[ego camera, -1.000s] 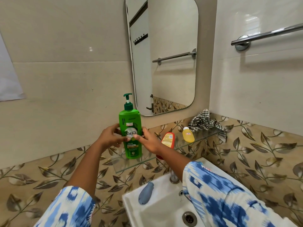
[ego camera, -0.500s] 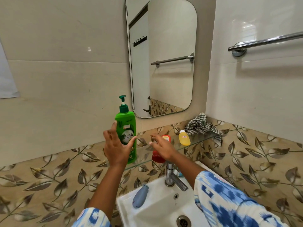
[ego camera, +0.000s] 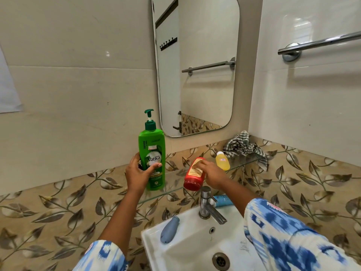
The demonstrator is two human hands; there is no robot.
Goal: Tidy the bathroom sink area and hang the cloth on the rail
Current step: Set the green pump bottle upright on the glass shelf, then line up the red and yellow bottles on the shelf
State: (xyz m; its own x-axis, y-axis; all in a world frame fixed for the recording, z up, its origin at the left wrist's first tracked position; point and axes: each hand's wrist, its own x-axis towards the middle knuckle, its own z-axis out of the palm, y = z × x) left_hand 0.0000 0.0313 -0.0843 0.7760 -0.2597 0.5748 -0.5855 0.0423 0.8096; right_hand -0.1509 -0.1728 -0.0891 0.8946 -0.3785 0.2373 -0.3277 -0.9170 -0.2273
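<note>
A tall green pump bottle (ego camera: 153, 151) stands upright at the left end of the glass shelf (ego camera: 175, 178), and my left hand (ego camera: 138, 173) wraps around its lower half. My right hand (ego camera: 212, 173) rests on a red bottle (ego camera: 194, 176) that lies tilted on the shelf with its cap toward me. A small yellow bottle (ego camera: 222, 161) lies just right of it. A crumpled checked cloth (ego camera: 244, 147) sits in the shelf's corner. The chrome rail (ego camera: 320, 43) is on the right wall, high up and bare.
A white sink (ego camera: 195, 243) with a chrome tap (ego camera: 208, 206) is below the shelf. A grey-blue soap-shaped item (ego camera: 169, 229) lies on the sink's left rim. A blue tube (ego camera: 223, 200) lies behind the tap. A mirror (ego camera: 197, 63) hangs above the shelf.
My left hand has closed around the green bottle, which now stands on the shelf. My right hand left that bottle and moved right onto the red bottle.
</note>
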